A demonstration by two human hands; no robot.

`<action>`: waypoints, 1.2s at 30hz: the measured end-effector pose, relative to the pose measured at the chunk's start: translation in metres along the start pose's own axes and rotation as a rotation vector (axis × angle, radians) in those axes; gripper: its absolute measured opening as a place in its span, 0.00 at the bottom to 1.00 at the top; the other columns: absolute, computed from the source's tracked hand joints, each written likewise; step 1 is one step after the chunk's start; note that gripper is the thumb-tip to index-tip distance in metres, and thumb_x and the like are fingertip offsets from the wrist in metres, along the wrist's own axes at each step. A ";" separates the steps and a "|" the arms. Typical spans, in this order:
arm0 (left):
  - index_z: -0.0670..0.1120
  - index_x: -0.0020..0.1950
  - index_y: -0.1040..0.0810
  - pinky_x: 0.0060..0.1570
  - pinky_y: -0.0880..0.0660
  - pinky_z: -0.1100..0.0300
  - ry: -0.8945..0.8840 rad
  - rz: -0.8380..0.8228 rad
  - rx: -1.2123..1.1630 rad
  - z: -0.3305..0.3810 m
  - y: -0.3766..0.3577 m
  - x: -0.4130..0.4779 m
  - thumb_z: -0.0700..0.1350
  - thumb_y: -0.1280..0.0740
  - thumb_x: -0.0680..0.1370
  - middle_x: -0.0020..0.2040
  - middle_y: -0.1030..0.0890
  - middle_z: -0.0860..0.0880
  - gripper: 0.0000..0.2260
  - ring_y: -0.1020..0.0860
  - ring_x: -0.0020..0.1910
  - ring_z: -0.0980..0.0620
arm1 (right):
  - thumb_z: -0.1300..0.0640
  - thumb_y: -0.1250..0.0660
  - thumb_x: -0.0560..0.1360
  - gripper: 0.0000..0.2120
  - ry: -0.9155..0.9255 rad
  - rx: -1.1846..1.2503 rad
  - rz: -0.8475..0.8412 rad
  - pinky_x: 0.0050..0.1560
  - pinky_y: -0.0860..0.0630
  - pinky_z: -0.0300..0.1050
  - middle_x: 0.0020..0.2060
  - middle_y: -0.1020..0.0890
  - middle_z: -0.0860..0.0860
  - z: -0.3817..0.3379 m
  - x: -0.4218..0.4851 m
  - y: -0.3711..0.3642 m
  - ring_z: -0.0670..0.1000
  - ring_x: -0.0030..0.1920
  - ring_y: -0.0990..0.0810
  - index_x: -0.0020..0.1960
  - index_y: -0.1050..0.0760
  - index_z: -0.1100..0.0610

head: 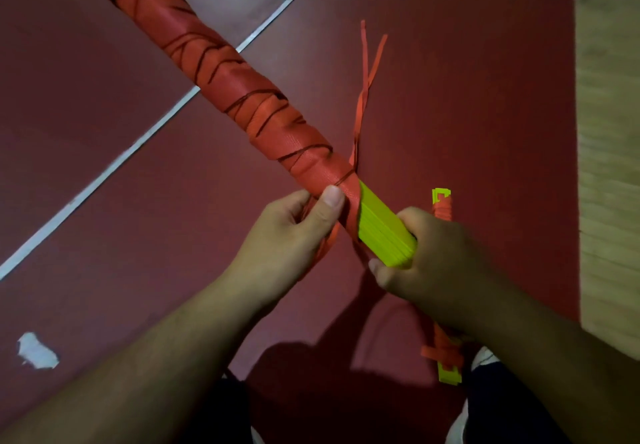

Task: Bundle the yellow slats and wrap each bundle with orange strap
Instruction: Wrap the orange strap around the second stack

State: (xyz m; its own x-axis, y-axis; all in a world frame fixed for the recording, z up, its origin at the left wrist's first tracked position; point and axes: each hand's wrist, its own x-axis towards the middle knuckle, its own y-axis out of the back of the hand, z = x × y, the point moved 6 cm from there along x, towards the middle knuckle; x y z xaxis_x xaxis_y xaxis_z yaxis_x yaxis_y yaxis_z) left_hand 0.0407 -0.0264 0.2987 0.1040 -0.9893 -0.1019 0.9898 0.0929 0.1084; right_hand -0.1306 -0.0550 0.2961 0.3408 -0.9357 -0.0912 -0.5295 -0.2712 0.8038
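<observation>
Yellow slats, stacked flat into one long bundle, run diagonally from the top left corner down to the middle, held above a dark red tiled floor. Orange strap spirals over nearly the whole length in overlapping turns, and only the near end shows bare yellow.

The right hand is wrapped around that bare end, fingers curled under the stack. The left hand grips the last turn of strap just beside it, thumb pressed flat on top, with strap trailing beneath the palm.

Two thin loose tails stick up from the wrap's near edge. A second bundle, already strapped, lies on the floor to the right, partly hidden under the right arm. A small white scrap lies at lower left.

The slats look stiff, light and smooth, so they are likely to slide against each other. The strap looks thin and limp, holding only under tension. Squeezing the stack near the wrap's edge seems the safest hold.
</observation>
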 end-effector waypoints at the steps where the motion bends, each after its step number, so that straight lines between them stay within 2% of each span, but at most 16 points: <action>1: 0.47 0.36 0.30 0.25 0.41 0.63 -0.016 0.023 0.009 0.002 -0.001 -0.001 0.66 0.36 0.76 0.26 0.36 0.55 0.23 0.40 0.24 0.58 | 0.41 0.27 0.66 0.19 -0.008 -0.020 0.012 0.37 0.29 0.46 0.35 0.24 0.45 -0.002 -0.002 -0.003 0.52 0.38 0.24 0.49 0.30 0.49; 4: 0.47 0.33 0.33 0.25 0.41 0.65 -0.020 0.091 -0.062 0.005 0.002 -0.004 0.58 0.37 0.76 0.24 0.38 0.55 0.18 0.41 0.22 0.59 | 0.37 0.27 0.66 0.23 0.047 -0.068 -0.046 0.38 0.30 0.46 0.38 0.25 0.43 -0.009 -0.003 -0.006 0.49 0.39 0.25 0.51 0.32 0.46; 6: 0.49 0.29 0.31 0.23 0.42 0.68 -0.016 0.071 -0.127 0.006 0.002 -0.006 0.54 0.38 0.76 0.23 0.39 0.53 0.18 0.42 0.21 0.58 | 0.35 0.27 0.64 0.23 0.093 0.008 -0.172 0.38 0.27 0.46 0.36 0.23 0.43 -0.009 0.003 -0.001 0.44 0.37 0.24 0.49 0.31 0.45; 7: 0.49 0.27 0.30 0.23 0.42 0.68 -0.020 0.058 -0.140 0.006 0.003 -0.007 0.54 0.38 0.77 0.24 0.39 0.53 0.19 0.42 0.22 0.58 | 0.35 0.26 0.64 0.21 0.087 0.057 -0.239 0.37 0.26 0.42 0.36 0.22 0.42 -0.007 0.006 0.003 0.42 0.36 0.23 0.48 0.30 0.45; 9: 0.49 0.27 0.30 0.24 0.45 0.65 -0.036 -0.005 -0.185 0.007 0.002 -0.008 0.55 0.38 0.79 0.24 0.39 0.53 0.21 0.42 0.22 0.58 | 0.41 0.23 0.65 0.17 0.028 0.180 -0.393 0.36 0.26 0.37 0.37 0.19 0.39 -0.005 0.007 0.008 0.40 0.36 0.21 0.47 0.27 0.45; 12: 0.47 0.32 0.33 0.24 0.43 0.67 -0.052 -0.045 -0.192 0.004 0.003 -0.009 0.56 0.38 0.78 0.25 0.39 0.53 0.19 0.42 0.22 0.58 | 0.53 0.22 0.69 0.12 0.014 0.406 -0.557 0.35 0.21 0.47 0.34 0.17 0.50 -0.012 0.001 0.000 0.49 0.34 0.16 0.47 0.24 0.52; 14: 0.48 0.32 0.31 0.23 0.42 0.68 -0.060 -0.006 -0.112 0.003 0.009 -0.007 0.60 0.36 0.78 0.25 0.38 0.52 0.20 0.41 0.22 0.57 | 0.54 0.22 0.69 0.12 0.080 0.354 -0.429 0.31 0.26 0.45 0.28 0.22 0.48 -0.015 0.004 -0.001 0.46 0.29 0.21 0.42 0.25 0.55; 17: 0.46 0.32 0.29 0.23 0.42 0.66 -0.063 0.082 -0.010 0.007 0.013 -0.003 0.62 0.37 0.78 0.24 0.35 0.51 0.23 0.40 0.23 0.57 | 0.46 0.25 0.64 0.14 0.137 0.250 -0.204 0.28 0.33 0.39 0.28 0.23 0.45 -0.016 0.006 0.001 0.43 0.27 0.28 0.38 0.27 0.53; 21: 0.44 0.33 0.31 0.23 0.42 0.67 -0.073 0.101 0.045 0.008 0.010 0.000 0.60 0.39 0.76 0.25 0.35 0.53 0.21 0.39 0.23 0.59 | 0.39 0.31 0.62 0.16 0.100 0.177 -0.089 0.32 0.31 0.41 0.37 0.21 0.42 -0.012 0.002 -0.002 0.46 0.32 0.25 0.40 0.27 0.49; 24: 0.43 0.37 0.28 0.25 0.39 0.67 -0.083 0.049 0.057 0.007 0.007 0.001 0.62 0.40 0.77 0.27 0.33 0.56 0.23 0.38 0.24 0.60 | 0.40 0.28 0.64 0.15 0.060 0.143 0.006 0.32 0.29 0.43 0.33 0.22 0.46 -0.007 0.001 -0.002 0.46 0.33 0.24 0.43 0.28 0.46; 27: 0.41 0.41 0.23 0.30 0.32 0.64 -0.037 0.021 0.020 0.009 0.002 0.000 0.58 0.38 0.76 0.24 0.29 0.57 0.19 0.34 0.22 0.61 | 0.42 0.26 0.66 0.15 0.067 0.089 0.016 0.37 0.25 0.49 0.33 0.22 0.47 -0.009 -0.002 -0.005 0.49 0.35 0.22 0.47 0.27 0.46; 29: 0.39 0.45 0.21 0.30 0.30 0.64 -0.026 0.012 -0.035 0.009 0.003 -0.001 0.54 0.37 0.77 0.25 0.27 0.56 0.17 0.32 0.22 0.61 | 0.40 0.26 0.66 0.16 0.111 0.117 -0.096 0.34 0.28 0.40 0.33 0.22 0.44 -0.012 0.000 -0.003 0.45 0.33 0.24 0.47 0.27 0.45; 31: 0.44 0.44 0.21 0.27 0.32 0.66 -0.043 -0.034 -0.132 0.010 0.005 -0.002 0.55 0.35 0.78 0.29 0.26 0.53 0.15 0.33 0.22 0.61 | 0.38 0.25 0.65 0.16 0.102 0.278 -0.278 0.34 0.29 0.36 0.33 0.21 0.42 -0.012 0.005 -0.001 0.41 0.32 0.24 0.46 0.26 0.44; 32: 0.46 0.44 0.20 0.25 0.36 0.66 -0.071 -0.071 -0.154 0.011 0.005 -0.003 0.58 0.34 0.78 0.30 0.27 0.51 0.16 0.35 0.23 0.60 | 0.39 0.25 0.64 0.16 0.070 0.395 -0.393 0.36 0.27 0.38 0.35 0.20 0.42 -0.012 0.005 0.000 0.41 0.34 0.22 0.46 0.24 0.44; 34: 0.48 0.44 0.21 0.25 0.39 0.65 -0.117 -0.148 -0.166 0.014 0.002 -0.005 0.62 0.32 0.76 0.31 0.30 0.49 0.17 0.37 0.24 0.57 | 0.45 0.23 0.65 0.17 -0.007 0.617 -0.603 0.45 0.21 0.50 0.42 0.15 0.50 -0.014 0.000 -0.003 0.51 0.42 0.16 0.51 0.22 0.47; 36: 0.44 0.43 0.22 0.25 0.37 0.67 -0.132 -0.149 -0.177 0.020 0.000 -0.007 0.58 0.36 0.77 0.29 0.29 0.51 0.17 0.35 0.24 0.59 | 0.52 0.22 0.67 0.19 -0.050 0.699 -0.669 0.45 0.20 0.55 0.40 0.15 0.55 -0.016 -0.005 -0.008 0.57 0.40 0.16 0.55 0.22 0.53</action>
State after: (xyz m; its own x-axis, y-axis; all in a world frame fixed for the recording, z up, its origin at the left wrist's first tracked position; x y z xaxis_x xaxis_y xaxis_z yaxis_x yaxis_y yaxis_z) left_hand 0.0378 -0.0216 0.3195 -0.0463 -0.9986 0.0272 0.9961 -0.0482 -0.0736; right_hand -0.1156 -0.0448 0.2998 0.7149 -0.5430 -0.4405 -0.5858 -0.8091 0.0465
